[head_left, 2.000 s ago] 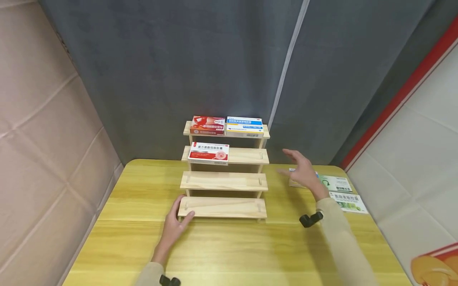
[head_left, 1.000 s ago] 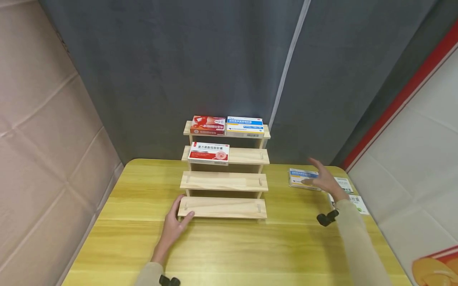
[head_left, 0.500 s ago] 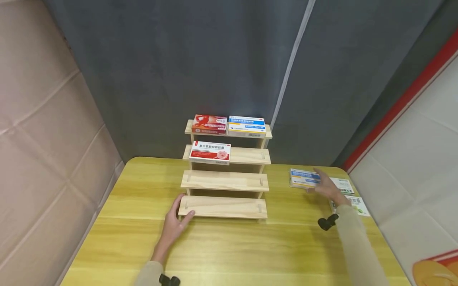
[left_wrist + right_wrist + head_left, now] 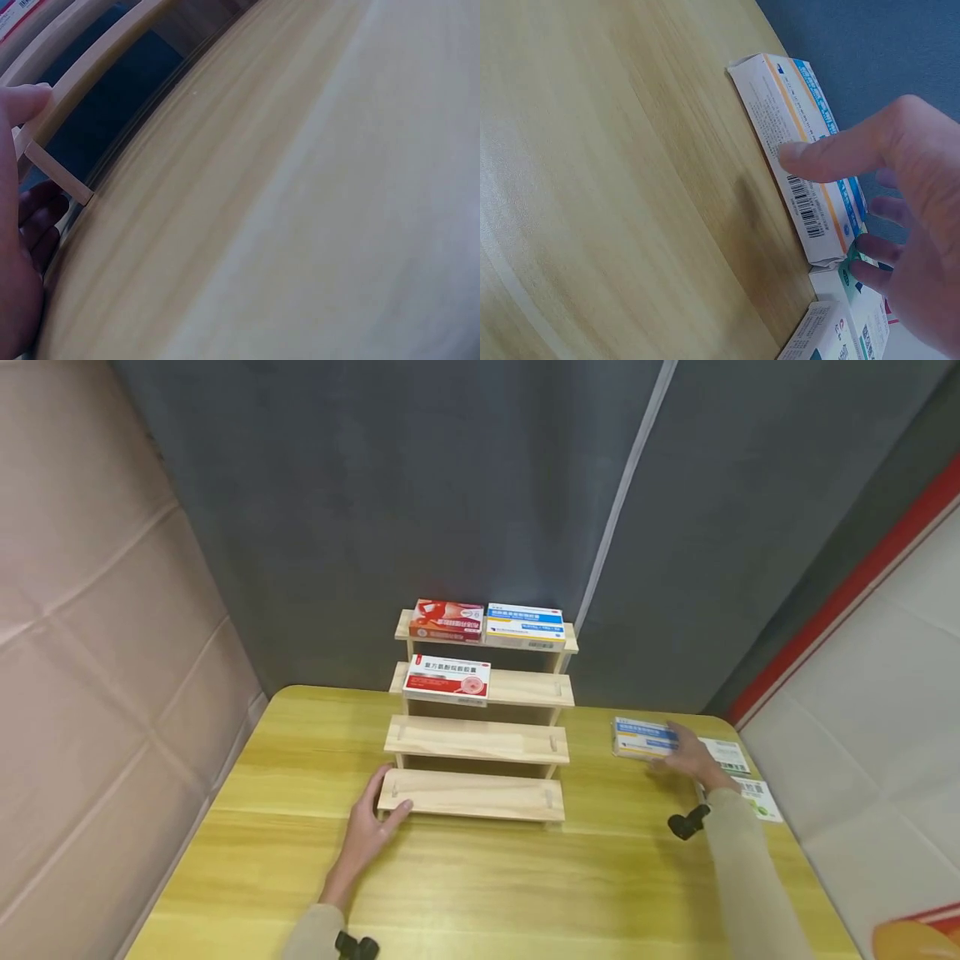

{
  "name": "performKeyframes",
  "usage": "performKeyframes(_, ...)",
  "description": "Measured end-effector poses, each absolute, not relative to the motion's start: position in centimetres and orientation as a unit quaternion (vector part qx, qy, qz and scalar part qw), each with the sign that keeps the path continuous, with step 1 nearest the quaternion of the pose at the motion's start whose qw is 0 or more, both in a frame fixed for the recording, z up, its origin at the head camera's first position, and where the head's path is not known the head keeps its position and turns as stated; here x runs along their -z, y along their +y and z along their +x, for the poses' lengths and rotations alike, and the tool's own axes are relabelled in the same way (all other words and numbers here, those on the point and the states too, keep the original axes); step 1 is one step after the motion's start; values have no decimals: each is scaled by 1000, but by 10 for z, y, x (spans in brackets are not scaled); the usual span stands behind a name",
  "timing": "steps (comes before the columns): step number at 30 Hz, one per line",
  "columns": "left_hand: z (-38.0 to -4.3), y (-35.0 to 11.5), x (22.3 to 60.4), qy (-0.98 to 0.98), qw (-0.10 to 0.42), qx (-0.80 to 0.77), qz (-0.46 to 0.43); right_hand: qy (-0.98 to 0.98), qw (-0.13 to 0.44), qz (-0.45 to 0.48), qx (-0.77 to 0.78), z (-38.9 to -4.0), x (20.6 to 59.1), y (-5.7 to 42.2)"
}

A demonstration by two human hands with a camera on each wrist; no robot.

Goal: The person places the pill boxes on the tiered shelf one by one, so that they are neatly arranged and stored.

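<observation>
Now the left hand [image 4: 367, 825] grips the stand [image 4: 472, 794]; the right hand [image 4: 690, 757], parted, spans a blue-white box [image 4: 641, 739], hold unclear.

White-red box [image 4: 447, 679] reads “复方氨酚烷胺胶囊”; front-right box [image 4: 761, 802], “胶囊”.

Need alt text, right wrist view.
The right hand is at a blue-striped box on a wooden table, thumb in front of its barcoded side, contact unclear. A green-marked box and another box lie lower in view.
</observation>
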State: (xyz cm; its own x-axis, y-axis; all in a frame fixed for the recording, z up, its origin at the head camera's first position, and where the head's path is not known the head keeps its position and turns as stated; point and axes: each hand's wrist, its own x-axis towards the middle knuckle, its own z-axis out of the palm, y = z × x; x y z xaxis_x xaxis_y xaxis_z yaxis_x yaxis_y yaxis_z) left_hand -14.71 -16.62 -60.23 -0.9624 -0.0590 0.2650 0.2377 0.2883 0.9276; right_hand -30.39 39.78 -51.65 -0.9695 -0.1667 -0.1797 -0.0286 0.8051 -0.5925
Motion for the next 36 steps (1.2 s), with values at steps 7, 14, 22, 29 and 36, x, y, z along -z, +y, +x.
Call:
performKeyframes(7,-146,-165,599,-801,119,584,-46,952,110,-40,283,-313,530,404)
performKeyframes(14,-143,-162,602,-806,116,578,-44,963,98,-59,245,-309,529,404)
performKeyframes(22,-144,-162,607,-802,123,583,-41,964,109,-54,235,-304,524,398)
performKeyframes(29,-147,-164,609,-806,129,577,-38,970,94,-50,219,-304,528,397)
performKeyframes(36,-148,-165,608,-811,131,569,-38,972,64,-54,220,-304,532,397)
